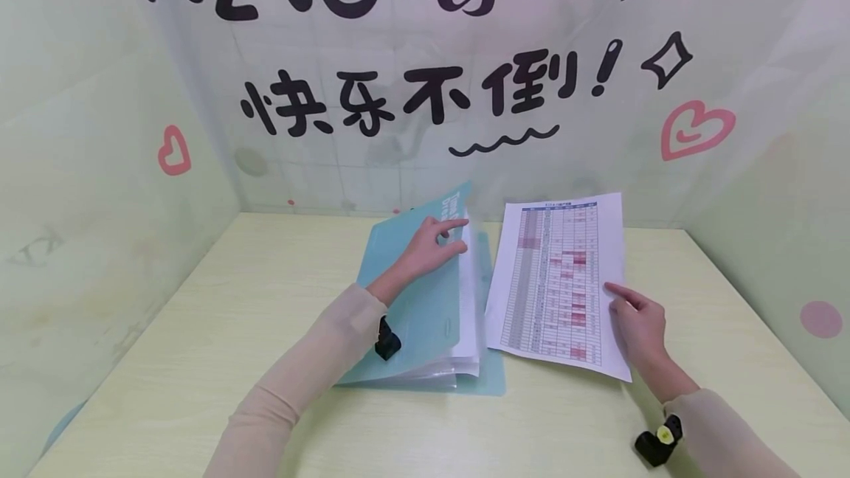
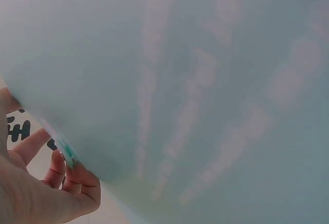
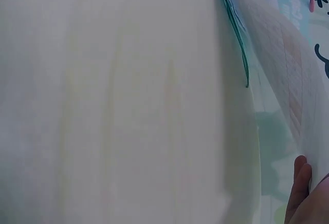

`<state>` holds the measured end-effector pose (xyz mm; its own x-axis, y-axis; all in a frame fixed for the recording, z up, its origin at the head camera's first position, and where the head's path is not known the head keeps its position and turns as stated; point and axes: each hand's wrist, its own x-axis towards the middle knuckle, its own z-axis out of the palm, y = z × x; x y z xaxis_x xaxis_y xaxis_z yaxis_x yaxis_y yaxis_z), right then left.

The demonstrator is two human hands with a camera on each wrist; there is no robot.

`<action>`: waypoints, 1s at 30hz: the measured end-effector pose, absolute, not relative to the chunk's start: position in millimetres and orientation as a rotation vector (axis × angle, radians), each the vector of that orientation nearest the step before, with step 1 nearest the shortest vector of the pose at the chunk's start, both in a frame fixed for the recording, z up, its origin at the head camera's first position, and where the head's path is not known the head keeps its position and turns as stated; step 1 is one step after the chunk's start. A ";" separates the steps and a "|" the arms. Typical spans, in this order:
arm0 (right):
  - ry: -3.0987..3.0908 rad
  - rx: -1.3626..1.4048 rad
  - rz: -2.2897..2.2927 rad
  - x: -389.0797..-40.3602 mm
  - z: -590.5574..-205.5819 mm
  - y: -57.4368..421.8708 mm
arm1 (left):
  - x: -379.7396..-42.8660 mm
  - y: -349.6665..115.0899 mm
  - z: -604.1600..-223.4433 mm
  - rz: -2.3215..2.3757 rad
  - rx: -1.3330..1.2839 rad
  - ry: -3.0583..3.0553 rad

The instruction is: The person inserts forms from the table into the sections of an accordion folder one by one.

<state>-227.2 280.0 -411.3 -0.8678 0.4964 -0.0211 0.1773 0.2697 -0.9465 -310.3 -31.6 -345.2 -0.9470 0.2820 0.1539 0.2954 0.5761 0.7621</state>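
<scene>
A light blue folder (image 1: 405,301) lies on the table with its front cover lifted at a slant. White pages and clear sleeves (image 1: 469,301) show under the cover's right edge. My left hand (image 1: 432,248) is at that edge, and in the left wrist view its fingers and thumb pinch the edge of the cover (image 2: 195,80). To the folder's right, a printed table sheet (image 1: 554,282) is held up, tilted and slightly curved. My right hand (image 1: 640,327) grips the sheet's right edge. In the right wrist view, the fingers (image 3: 298,188) are partly behind the paper (image 3: 280,44).
The pale wooden table (image 1: 199,293) stands between printed cloth walls (image 1: 398,161) at the back and sides. A black wrist camera (image 1: 387,341) hangs under the left sleeve, and another black camera (image 1: 657,445) is under the right sleeve. A blue shape (image 1: 63,426) shows at the left table edge.
</scene>
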 end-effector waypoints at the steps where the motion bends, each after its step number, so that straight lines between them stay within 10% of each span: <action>1: -2.269 -0.622 1.637 -226.7 -411.6 279.9 | -310.5 -31.6 -345.4 -1.346 -0.510 -2.774; 30: -2.353 -0.610 1.413 -216.6 -402.9 286.5 | -310.7 -29.9 -344.1 -1.344 -0.466 -2.794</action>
